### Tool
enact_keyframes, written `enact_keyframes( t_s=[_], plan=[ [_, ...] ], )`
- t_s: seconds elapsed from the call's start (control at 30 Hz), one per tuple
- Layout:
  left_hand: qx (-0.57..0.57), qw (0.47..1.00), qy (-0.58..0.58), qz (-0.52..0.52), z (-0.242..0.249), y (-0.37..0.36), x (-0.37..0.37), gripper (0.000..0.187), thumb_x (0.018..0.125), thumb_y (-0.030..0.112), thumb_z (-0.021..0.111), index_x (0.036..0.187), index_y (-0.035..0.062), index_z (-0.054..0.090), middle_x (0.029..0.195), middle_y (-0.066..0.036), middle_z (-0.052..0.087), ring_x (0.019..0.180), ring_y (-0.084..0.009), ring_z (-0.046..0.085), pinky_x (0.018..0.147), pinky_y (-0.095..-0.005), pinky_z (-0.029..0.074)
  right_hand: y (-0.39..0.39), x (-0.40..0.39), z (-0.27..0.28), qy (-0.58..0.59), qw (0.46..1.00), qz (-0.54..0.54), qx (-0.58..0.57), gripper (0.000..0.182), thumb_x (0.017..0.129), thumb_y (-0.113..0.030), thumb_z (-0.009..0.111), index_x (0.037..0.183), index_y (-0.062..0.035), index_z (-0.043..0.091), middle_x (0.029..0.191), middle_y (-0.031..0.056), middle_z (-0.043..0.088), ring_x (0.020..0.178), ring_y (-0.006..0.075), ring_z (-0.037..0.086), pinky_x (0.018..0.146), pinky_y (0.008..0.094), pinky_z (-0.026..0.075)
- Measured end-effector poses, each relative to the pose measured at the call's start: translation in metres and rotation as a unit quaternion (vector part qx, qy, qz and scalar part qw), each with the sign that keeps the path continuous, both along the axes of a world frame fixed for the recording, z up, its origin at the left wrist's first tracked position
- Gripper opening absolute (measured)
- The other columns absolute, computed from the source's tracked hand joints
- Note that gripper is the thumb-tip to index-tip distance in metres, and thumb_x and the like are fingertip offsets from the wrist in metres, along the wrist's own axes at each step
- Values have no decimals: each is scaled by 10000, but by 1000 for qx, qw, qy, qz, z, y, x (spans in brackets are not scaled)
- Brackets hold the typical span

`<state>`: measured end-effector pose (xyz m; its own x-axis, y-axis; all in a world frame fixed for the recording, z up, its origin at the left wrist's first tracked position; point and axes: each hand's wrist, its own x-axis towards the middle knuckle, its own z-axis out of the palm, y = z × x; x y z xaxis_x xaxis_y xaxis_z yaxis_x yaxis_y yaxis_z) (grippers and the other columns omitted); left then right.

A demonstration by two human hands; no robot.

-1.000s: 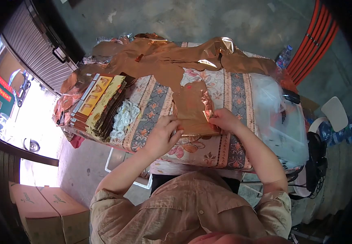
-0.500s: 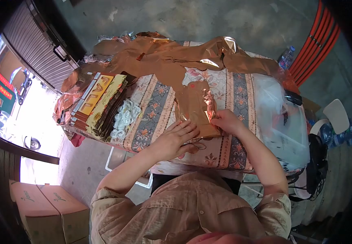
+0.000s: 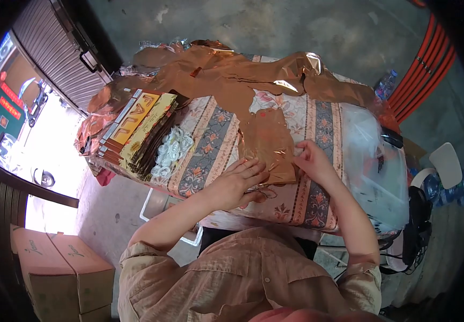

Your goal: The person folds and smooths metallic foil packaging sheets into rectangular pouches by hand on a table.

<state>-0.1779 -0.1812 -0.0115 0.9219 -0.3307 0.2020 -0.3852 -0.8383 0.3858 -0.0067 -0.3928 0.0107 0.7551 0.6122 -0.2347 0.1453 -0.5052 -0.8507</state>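
A shiny copper-coloured foil bag (image 3: 268, 137) lies flat on the patterned cloth in front of me, its upper end meeting a larger spread of the same foil (image 3: 210, 70). My left hand (image 3: 236, 183) rests on its lower left corner, fingers stretched out flat. At the bag's right edge, my right hand (image 3: 316, 163) has its fingers curled, with thumb and forefinger pinching the edge. A thin loop of cord (image 3: 268, 194) shows just below the bag, beside my left hand.
To the left sit a stack of printed yellow and brown packages (image 3: 135, 129) and a pile of white fabric roses (image 3: 172, 153). Clear plastic sheets (image 3: 368, 177) cover the table's right end, with a black object (image 3: 392, 137) nearby. A water bottle (image 3: 386, 85) stands at the far right edge.
The bag's right side was raised and crinkled and now lies flatter. My right hand has shifted slightly right along with the edge; my left hand stays on the lower left corner.
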Motion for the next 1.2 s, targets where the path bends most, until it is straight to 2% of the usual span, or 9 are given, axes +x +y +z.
enact_keyframes(
  t_s=[0.03,0.1,0.23,0.3,0.4,0.53,0.73,0.8,1.2],
  plan=[
    [2,1000,-2,-2,0,1,1,568,858,283,631,1364,67,491,1445,-151,433,1378,-337,343,1147,-470,243,-1,-4,-1,-2,1000,1,-1,255,860,-144,677,1050,-24,556,872,77,645,655,177,637,531,305,502],
    [0,1000,-1,-2,0,1,1,566,853,274,632,1360,64,494,1443,-156,433,1379,-339,340,1147,-469,244,1,-15,-3,-433,898,73,16,278,850,-117,658,1085,-25,540,992,126,614,843,272,641,679,394,532],
    [-3,1000,0,-11,0,2,3,576,835,251,642,1355,52,496,1445,-164,429,1379,-342,340,1147,-465,244,20,-35,-13,-459,874,157,36,372,853,-137,626,1185,-5,522,1214,204,536,1130,357,538,954,467,451],
    [1,1000,-3,-10,-1,2,2,560,847,283,633,1342,55,507,1439,-162,434,1381,-331,339,1144,-459,246,28,-38,-36,-529,831,171,-21,479,910,-221,558,1308,30,462,1383,227,435,1311,364,403,1109,471,304],
    [-1,1000,-10,-2,0,2,2,548,856,323,628,1325,58,524,1428,-160,444,1381,-321,339,1143,-455,245,26,-37,-48,-418,887,178,-85,590,947,-302,497,1398,55,365,1490,230,315,1414,356,257,1172,462,170],
    [-11,1000,-7,2,-1,2,0,552,858,355,625,1313,58,535,1423,-166,452,1390,-321,330,1146,-453,239,25,-39,-53,-464,861,180,-99,613,962,-331,472,1422,48,329,1491,231,318,1416,352,262,1168,465,182],
    [-106,993,-47,-1,4,19,-1,418,821,179,683,1205,36,600,1376,-167,495,1317,-331,428,1076,-438,359,25,-40,-48,-475,858,178,-78,671,937,-370,513,1411,69,335,1479,256,324,1416,351,264,1175,463,170],
    [-156,981,-26,109,4,32,-3,316,801,83,677,1107,15,640,1269,-159,570,1215,-328,509,1004,-417,426,26,-40,-45,-466,860,187,-86,704,926,-394,523,1408,82,333,1474,263,327,1416,352,263,1178,458,164],
    [-26,994,-83,71,5,50,9,313,817,103,631,1113,0,634,1207,-130,596,1176,-304,528,994,-393,433,27,-41,-42,-450,863,197,-119,727,935,-422,494,1419,89,311,1498,259,291,1431,351,225,1187,448,130]
  ],
)
